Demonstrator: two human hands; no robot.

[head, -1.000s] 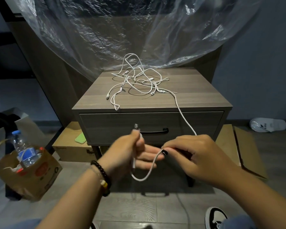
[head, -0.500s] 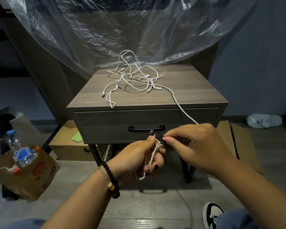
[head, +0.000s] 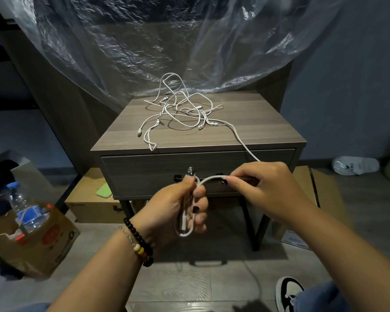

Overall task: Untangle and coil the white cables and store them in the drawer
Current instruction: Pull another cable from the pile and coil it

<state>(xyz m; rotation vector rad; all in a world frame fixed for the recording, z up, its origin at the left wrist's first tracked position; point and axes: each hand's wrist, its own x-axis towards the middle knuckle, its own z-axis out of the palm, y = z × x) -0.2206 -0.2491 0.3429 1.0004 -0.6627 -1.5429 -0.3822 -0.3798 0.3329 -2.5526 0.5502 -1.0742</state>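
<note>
Pinching a white cable (head: 212,178) between them, both hands work in front of the closed drawer (head: 268,161). Left hand (head: 180,208) grips a small loop of it, fingers curled round the strands, plug end dangling in the palm. Right hand (head: 263,188) pinches the same cable just beside, thumb and forefinger tight on it. From there the cable climbs over the nightstand (head: 257,127) edge into the tangle of white cables (head: 180,109) lying on top, beneath a clear plastic sheet (head: 144,41).
</note>
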